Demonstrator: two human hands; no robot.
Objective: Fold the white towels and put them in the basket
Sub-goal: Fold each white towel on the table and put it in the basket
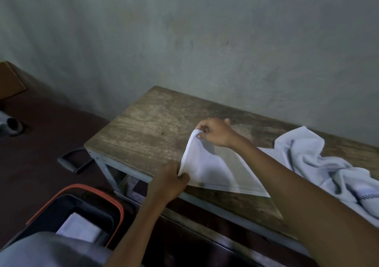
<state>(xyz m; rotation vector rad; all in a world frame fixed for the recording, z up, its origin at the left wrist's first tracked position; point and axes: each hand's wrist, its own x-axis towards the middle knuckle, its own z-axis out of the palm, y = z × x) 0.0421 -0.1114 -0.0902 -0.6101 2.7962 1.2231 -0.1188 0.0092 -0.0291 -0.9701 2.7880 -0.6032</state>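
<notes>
A white towel [213, 170] lies partly flat on the wooden table [147, 127], its left edge lifted. My left hand [170, 181] pinches the near corner of that edge at the table's front. My right hand [215, 132] pinches the far corner, raised a little above the wood. A crumpled heap of white towels [320, 164] lies at the right end of the table. On the floor at lower left stands a dark basket with an orange rim [82, 186]; a folded white towel [80, 227] lies inside it.
The table stands against a grey-green wall. A dark handle [69, 162] lies on the red-brown floor by the table's left leg. A cardboard box [10, 80] sits at far left, with a grey pipe end [12, 123] below it.
</notes>
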